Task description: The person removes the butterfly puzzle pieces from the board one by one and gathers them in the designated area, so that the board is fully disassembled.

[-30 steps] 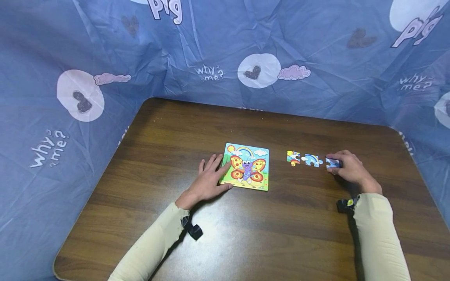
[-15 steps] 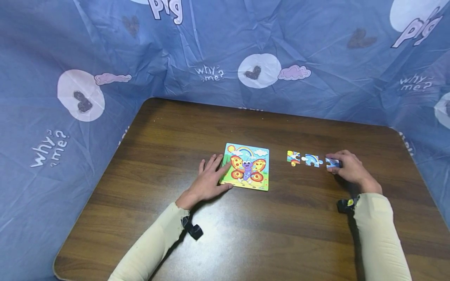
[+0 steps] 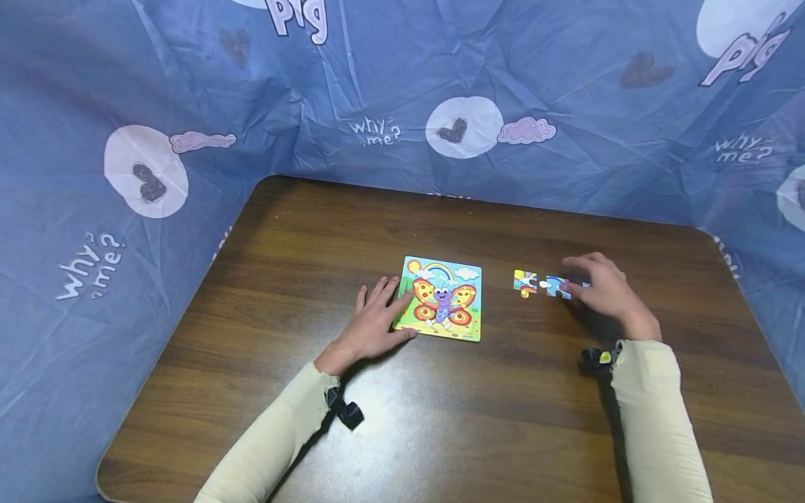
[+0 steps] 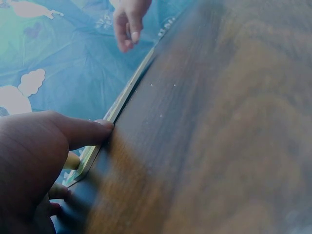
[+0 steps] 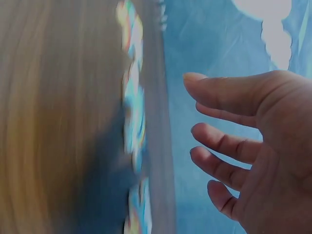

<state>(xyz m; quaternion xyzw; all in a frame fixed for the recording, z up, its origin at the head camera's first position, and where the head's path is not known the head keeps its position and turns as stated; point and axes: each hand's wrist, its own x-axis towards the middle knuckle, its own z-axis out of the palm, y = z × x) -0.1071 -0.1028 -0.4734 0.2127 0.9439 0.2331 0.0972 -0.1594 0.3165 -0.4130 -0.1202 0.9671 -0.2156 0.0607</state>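
While flat, butterfly puzzle head-end farthest; row of pieces crosswise.

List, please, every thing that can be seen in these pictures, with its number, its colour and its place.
Butterfly board: one, multicoloured, flat on the table, its left edge under the left hand.
Puzzle pieces: three, multicoloured, in a row right of the board; the rightmost is mostly hidden by the right hand in the head view.
Table: one, brown wood grain, under everything.
Backdrop: blue with printed hearts, clouds and words, behind and beside the table.
Wrist devices: two, black, one at each wrist.
Sleeves: two, cream, one on each arm.
Left hand: one, bare, resting on the board.
Right hand: one, bare, over the row's right end, holding nothing.
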